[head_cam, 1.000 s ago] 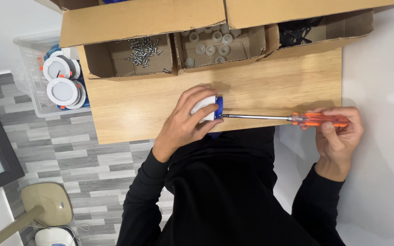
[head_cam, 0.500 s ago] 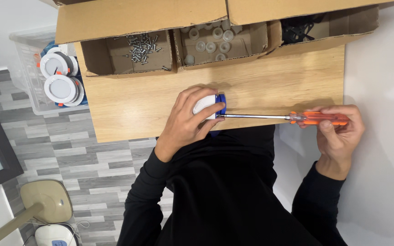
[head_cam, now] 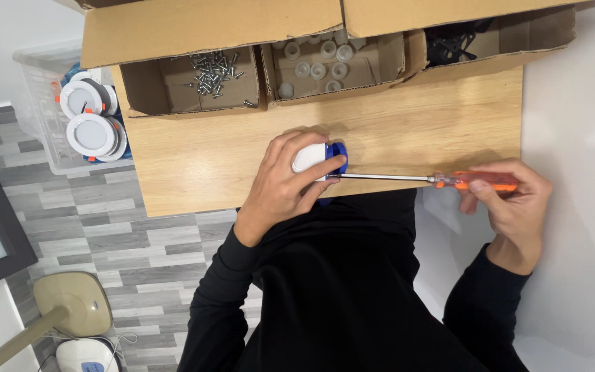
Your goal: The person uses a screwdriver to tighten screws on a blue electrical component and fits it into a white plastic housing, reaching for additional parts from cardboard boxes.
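The left hand [head_cam: 285,180] lies palm down, fingers curled over and gripping a small white and blue round plastic fitting [head_cam: 318,158], its black-sleeved forearm angling back toward the torso. The right hand [head_cam: 511,201], well to the right, pinches a long metal-shafted screwdriver's orange handle [head_cam: 476,181] between fingertips and thumb, wrist bent and elbow tucked near the body.

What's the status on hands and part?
Left hand gripping white-and-blue round plastic fitting. Right hand holding orange-handled screwdriver, tip at fitting. Nothing in the way.
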